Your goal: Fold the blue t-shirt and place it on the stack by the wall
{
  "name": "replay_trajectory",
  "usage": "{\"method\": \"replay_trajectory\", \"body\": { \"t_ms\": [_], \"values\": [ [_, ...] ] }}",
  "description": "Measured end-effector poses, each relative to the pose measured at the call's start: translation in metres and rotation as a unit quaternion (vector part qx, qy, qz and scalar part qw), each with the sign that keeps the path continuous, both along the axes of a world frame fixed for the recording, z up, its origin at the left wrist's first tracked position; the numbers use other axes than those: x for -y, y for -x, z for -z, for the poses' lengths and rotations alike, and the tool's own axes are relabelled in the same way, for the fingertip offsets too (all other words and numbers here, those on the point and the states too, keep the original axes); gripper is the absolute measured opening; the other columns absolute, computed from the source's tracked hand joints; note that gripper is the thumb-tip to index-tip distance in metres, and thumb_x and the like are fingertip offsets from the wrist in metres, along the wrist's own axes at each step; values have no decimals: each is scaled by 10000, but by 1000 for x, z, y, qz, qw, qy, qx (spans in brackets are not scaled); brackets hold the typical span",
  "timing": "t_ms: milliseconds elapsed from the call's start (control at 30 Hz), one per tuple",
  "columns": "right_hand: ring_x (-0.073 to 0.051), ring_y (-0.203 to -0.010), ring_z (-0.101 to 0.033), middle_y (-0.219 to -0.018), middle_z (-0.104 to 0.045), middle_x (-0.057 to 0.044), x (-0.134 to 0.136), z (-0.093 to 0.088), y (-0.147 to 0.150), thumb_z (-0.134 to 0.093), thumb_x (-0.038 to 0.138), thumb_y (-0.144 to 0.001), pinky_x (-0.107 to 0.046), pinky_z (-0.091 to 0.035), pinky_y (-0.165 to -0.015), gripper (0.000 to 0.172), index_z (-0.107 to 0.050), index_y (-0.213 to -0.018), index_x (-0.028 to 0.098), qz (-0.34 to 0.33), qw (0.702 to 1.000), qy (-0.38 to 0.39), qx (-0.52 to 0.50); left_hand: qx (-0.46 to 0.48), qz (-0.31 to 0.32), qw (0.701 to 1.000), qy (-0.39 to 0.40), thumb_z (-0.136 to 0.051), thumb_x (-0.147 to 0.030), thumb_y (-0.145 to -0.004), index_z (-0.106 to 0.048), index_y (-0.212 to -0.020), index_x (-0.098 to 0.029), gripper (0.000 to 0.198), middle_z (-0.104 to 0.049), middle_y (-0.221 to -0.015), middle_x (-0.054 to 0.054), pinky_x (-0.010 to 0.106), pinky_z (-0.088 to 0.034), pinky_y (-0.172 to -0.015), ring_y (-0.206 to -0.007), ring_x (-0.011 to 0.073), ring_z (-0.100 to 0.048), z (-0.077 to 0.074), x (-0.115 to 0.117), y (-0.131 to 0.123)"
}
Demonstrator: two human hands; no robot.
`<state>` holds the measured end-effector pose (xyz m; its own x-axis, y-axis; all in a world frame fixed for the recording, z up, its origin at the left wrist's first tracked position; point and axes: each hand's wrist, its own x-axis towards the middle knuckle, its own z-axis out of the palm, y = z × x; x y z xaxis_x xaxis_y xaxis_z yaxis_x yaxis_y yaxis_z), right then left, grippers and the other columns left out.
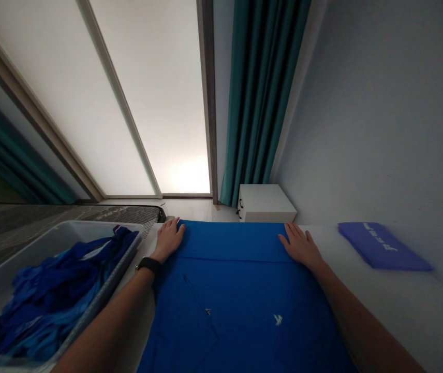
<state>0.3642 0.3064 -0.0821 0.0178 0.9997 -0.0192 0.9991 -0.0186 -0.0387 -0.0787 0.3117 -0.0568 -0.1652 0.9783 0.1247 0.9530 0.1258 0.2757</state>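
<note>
A blue garment (240, 290) with small white logos lies spread flat on the white table, its far end folded over in a straight band. My left hand (169, 239), with a black watch on the wrist, rests at the band's far left corner, fingers stretched out. On the far right corner lies my right hand (301, 244), its fingers flat and slightly spread on the cloth. Neither hand grips the fabric. The near end of the garment runs out of the picture at the bottom.
To the left stands a white plastic bin (72, 228) with crumpled blue clothes (56, 282) inside. A folded purple-blue garment (384, 246) with white lettering lies on the table (355, 295) at right. Beyond the table are a white cabinet (266, 199) and a teal curtain (264, 93).
</note>
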Motion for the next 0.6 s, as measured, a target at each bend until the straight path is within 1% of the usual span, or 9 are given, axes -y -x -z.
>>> {"method": "replay_trajectory", "body": {
  "t_ms": [67, 133, 233, 333, 467, 600],
  "values": [
    [-216, -1484, -140, -1607, -204, -82, 1, 0, 0, -180, 497, -969, -513, -132, -1188, 689, -221, -1538, 111, 2, 1000, 0, 3, 4, -7, 1000, -2, -312, -372, -964, -522, -1365, -161, 499, -568, -1389, 114, 417, -291, -1105, -1326, 271, -459, -4, -7, 8],
    [-216, -1484, -141, -1608, -204, -80, 1, 1, 0, -175, 497, -968, -510, -134, -1189, 687, -229, -1536, 115, 2, 1000, -3, 2, 3, -5, 1000, 8, -314, -366, -958, -590, -1291, -194, 466, -635, -1309, 96, 402, -319, -1074, -1264, 271, -523, -9, -14, 14],
    [-221, -1484, -146, -1607, -209, -80, 1, 1, 0, -169, 505, -965, -513, -137, -1188, 687, -244, -1534, 126, 2, 1000, -7, -1, 7, -1, 999, 32, -324, -392, -946, -696, -1102, -232, 433, -706, -1186, 73, 372, -356, -1025, -1173, 272, -597, -15, -25, 19],
    [-214, -1483, -150, -1606, -214, -75, 1, 1, 1, -168, 501, -965, -510, -133, -1190, 687, -245, -1532, 122, 4, 1000, -5, 6, 16, 4, 998, 52, -352, -425, -929, -730, -962, -239, 423, -741, -1088, 67, 378, -367, -999, -1106, 280, -633, -19, -31, 20],
    [-203, -1483, -146, -1607, -208, -69, 0, 2, 0, -156, 507, -966, -501, -129, -1191, 694, -246, -1531, 115, 4, 1000, -6, 9, 35, 11, 998, 49, -407, -469, -892, -723, -963, -243, 396, -745, -1039, 53, 372, -398, -952, -1048, 283, -651, -20, -32, 24],
    [-219, -1483, -149, -1605, -216, -79, -2, 7, -2, -169, 502, -963, -517, -133, -1186, 685, -254, -1531, 127, 2, 1000, -16, 3, 67, 29, 997, 28, -416, -474, -874, -687, -987, -215, 392, -736, -976, 40, 302, -457, -839, -956, 234, -669, -16, -28, 32]
  ]
}}
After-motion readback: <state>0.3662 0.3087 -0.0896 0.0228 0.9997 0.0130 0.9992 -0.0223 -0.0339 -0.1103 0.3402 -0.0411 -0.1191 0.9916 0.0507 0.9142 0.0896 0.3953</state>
